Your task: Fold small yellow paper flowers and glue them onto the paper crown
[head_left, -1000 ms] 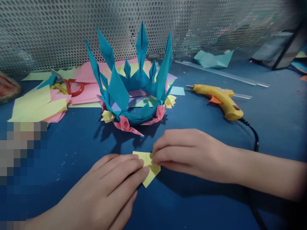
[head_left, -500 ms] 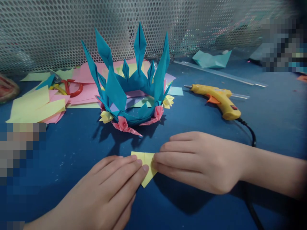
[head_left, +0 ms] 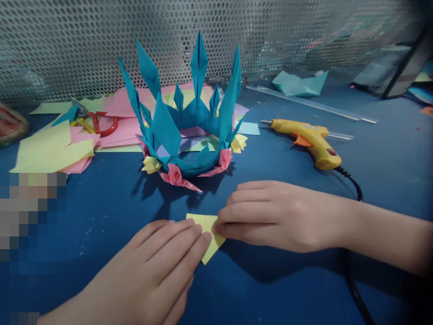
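Note:
A small piece of yellow origami paper (head_left: 212,249) with crease lines lies on the blue table in front of me. My left hand (head_left: 158,264) holds it from the left, fingers close together and fingertips pressed on its face. On the paper's right edge, the fingers of my right hand (head_left: 280,216) are closed in a pinch; the thumb is hidden. Just beyond stands a blue folded-paper crown (head_left: 167,126) with tall points. Pink paper flowers (head_left: 175,175) and yellow paper flowers (head_left: 151,165) are set around its base.
A yellow glue gun (head_left: 313,137) rests at the right, its black cord (head_left: 353,289) passing under my right forearm. Red-handled scissors (head_left: 105,124) and coloured sheets (head_left: 47,149) lie at the left. Clear glue sticks (head_left: 311,104), a teal paper piece (head_left: 301,83) and a perforated metal panel (head_left: 101,40) are behind.
My right hand has lifted slightly and shifted a little, baring more of the paper's right corner. The left hand stays on the paper.

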`<action>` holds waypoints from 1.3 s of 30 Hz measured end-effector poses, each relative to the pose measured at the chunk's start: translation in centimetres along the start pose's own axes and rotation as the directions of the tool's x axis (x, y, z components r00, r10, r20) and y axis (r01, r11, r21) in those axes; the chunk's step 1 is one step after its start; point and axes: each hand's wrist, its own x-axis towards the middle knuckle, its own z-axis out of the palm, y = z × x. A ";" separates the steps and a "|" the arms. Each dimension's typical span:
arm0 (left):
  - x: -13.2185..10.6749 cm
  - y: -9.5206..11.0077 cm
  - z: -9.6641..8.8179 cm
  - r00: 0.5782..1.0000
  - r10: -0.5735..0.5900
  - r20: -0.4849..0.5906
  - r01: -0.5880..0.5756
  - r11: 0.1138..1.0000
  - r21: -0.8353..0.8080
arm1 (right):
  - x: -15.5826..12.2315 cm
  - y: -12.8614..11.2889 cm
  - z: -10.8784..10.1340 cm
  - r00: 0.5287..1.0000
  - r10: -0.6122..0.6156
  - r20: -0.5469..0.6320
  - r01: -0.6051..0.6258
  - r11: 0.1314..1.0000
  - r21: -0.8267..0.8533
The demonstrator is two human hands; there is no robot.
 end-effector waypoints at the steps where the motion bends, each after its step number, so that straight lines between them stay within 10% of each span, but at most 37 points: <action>1: 0.1 0.0 -0.2 1.000 -0.014 0.013 0.014 1.000 -0.009 | 0.0 -0.1 0.0 1.000 0.002 0.002 -0.002 1.000 -0.019; 7: 0.3 0.2 -0.8 0.978 -0.182 0.104 0.193 0.976 -0.101 | -0.3 -0.1 0.2 0.999 -0.044 -0.008 0.043 0.997 -0.068; 16: 0.0 0.1 -0.6 0.983 -0.160 0.094 0.170 0.980 -0.103 | -0.6 0.8 0.5 0.996 0.066 -0.055 -0.055 0.981 0.185; 25: 0.7 0.0 -1.1 0.993 -0.101 0.056 0.106 0.991 -0.080 | -0.4 0.5 0.1 0.999 0.014 0.030 -0.015 1.000 0.020; 35: 0.3 0.1 -1.1 0.981 -0.157 0.112 0.172 0.975 -0.139 | -0.7 1.9 -0.6 0.978 0.180 0.110 -0.208 0.909 0.361; 39: 0.1 0.1 -1.1 0.972 -0.192 0.136 0.211 0.967 -0.143 | 0.3 0.8 0.1 0.882 0.468 0.063 -0.441 0.768 0.465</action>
